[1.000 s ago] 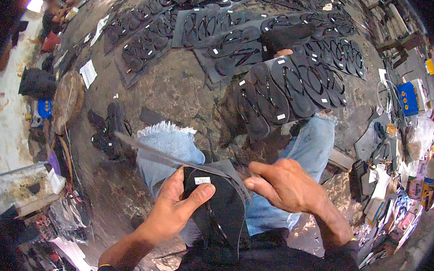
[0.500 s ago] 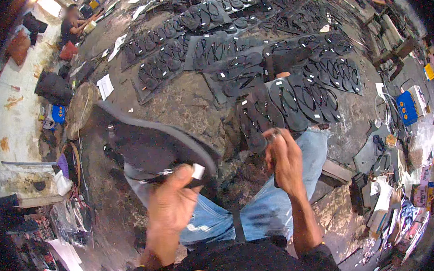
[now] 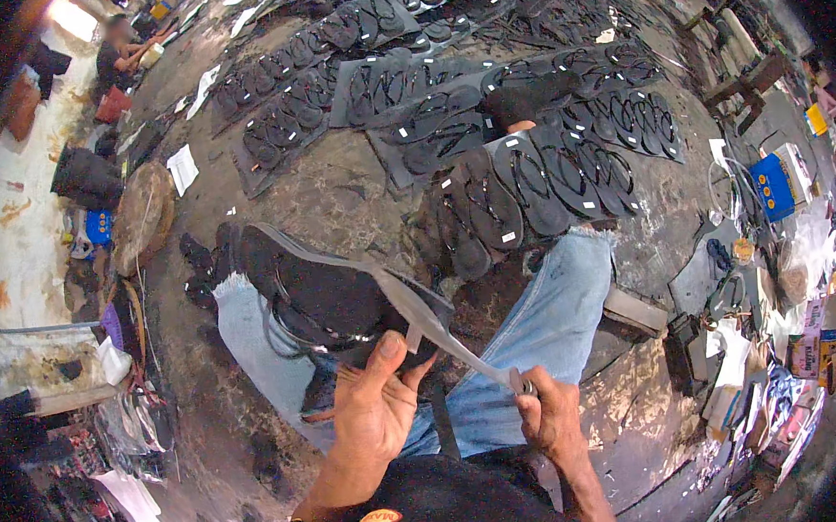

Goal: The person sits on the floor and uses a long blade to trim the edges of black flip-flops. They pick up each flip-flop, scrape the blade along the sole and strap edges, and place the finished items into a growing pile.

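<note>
The concrete floor takes up most of the scene, stained and dusty, and across its far half lie rows of black flip-flop soles laid out side by side on dark sheets, many with a small white tag on them. A round wooden block sits on the floor to the left, with a sheet of white paper just beyond it. Off to the right there is a clutter of boxes and bags, among them a blue box. Far back on the left another person sits on the floor.

The person is seated with both legs out in faded blue jeans, the left knee frayed white at its edge. Over the lap, tilted up toward the left, is a black rubber sandal sole, its flat side facing up, with a thin strap loop showing beneath it.

The left hand holds the sole at its near edge, thumb raised onto the top face and fingers curled underneath, so the grip is closed on the sole. A long grey strip runs along the sole's edge and slants down to the right, away from the sole. The right hand is fisted tight around the lower end of that strip, just above the right thigh, its grip narrow and closed on it. The two hands sit near each other, apart.
</note>
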Available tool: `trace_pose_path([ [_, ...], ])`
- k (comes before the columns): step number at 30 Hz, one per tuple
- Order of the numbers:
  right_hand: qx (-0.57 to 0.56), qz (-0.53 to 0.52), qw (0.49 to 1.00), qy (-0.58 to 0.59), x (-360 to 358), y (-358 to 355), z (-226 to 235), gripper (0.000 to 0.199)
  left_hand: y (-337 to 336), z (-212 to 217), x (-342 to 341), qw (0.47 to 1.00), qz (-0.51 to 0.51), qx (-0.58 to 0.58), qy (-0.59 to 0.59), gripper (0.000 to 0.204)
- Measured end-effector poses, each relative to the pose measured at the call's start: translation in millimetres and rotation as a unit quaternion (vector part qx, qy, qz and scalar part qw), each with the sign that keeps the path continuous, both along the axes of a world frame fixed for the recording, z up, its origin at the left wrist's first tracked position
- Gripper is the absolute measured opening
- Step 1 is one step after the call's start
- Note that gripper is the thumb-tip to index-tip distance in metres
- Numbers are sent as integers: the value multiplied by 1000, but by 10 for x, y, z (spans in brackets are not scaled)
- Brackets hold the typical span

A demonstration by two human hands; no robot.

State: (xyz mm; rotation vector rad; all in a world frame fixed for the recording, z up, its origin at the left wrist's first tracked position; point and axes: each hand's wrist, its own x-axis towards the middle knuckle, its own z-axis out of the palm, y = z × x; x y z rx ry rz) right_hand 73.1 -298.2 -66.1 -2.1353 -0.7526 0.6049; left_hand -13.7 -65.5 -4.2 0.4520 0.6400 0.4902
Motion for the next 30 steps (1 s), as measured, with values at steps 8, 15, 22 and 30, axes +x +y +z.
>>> trace_pose_path([
  [8, -104, 118, 988, -4, 520, 473, 474, 40, -11, -176, -164, 997, -54, 26, 53, 53],
  [15, 7, 134, 990, 47, 569, 948, 388, 34, 3, -270, -341, 995, -61, 39, 73, 62],
  [22, 249, -18, 930, 269, 423, 1250, -10, 55, 298, -49, -312, 954, -13, 216, 208, 60],
  [30, 299, -279, 856, 317, 298, 465, -242, 59, 802, -1957, 1264, 933, -150, 63, 322, 65],
])
